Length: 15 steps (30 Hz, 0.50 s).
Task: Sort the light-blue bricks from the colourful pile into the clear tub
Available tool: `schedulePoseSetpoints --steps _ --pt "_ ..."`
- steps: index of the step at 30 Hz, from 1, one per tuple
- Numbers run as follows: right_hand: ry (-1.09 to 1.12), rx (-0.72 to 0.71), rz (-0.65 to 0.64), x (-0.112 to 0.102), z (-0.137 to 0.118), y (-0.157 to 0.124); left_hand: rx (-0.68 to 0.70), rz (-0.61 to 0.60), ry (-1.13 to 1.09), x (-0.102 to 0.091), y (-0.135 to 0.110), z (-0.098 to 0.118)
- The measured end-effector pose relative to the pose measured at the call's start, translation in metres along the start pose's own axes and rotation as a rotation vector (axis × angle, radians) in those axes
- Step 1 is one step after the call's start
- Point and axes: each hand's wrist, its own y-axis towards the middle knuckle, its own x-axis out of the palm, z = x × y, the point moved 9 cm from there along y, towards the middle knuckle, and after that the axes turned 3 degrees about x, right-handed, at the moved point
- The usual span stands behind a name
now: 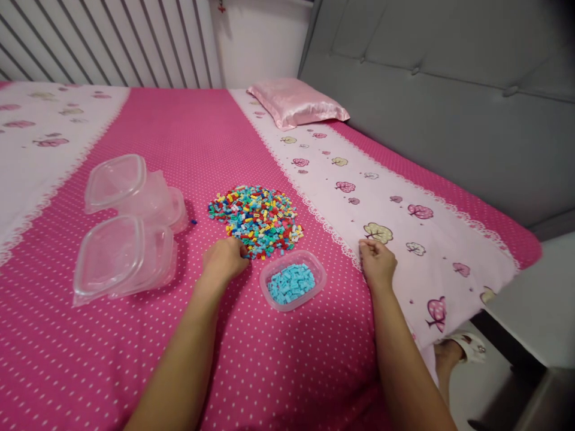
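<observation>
A heap of small multicoloured bricks (pixel 255 219) lies on the pink dotted bedsheet (pixel 188 149). In front of it stands a clear plastic tub (pixel 314 269) holding several light blue bricks (pixel 291 283). My left hand (pixel 223 260) rests at the near edge of the heap, fingers curled down into the bricks; what it holds is hidden. My right hand (pixel 376 261) lies on the sheet to the right of the tub, fingers closed in a loose pinch near the lace seam.
Several empty clear tubs and lids (pixel 126 230) are stacked at the left. One blue brick (pixel 193 222) lies beside them. A pink satin pillow (pixel 296 102) sits at the far end. A grey padded headboard (pixel 440 102) runs along the right. My sandalled foot (pixel 462 350) shows past the bed's edge.
</observation>
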Motion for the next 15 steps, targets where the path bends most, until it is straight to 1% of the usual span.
schedulePoseSetpoints --steps 4,6,9,13,15 --pt "0.005 0.008 0.001 0.0005 0.0016 0.0007 0.036 -0.012 -0.072 0.0004 0.0057 -0.0050" --pt "0.001 0.014 0.002 0.0002 0.0012 0.0008 0.044 -0.024 -0.205 0.0001 0.0081 -0.0077" --pt "-0.017 0.013 0.005 -0.0007 -0.0006 0.0006 0.046 -0.040 -0.550 0.0003 0.0095 -0.0085" --pt "-0.023 0.006 0.005 -0.0010 -0.0017 0.0006 0.025 0.032 -0.983 -0.0030 0.0078 -0.0086" --pt "-0.018 0.009 0.003 -0.0006 -0.0011 0.0007 0.033 0.034 -1.210 -0.0032 0.0065 -0.0055"
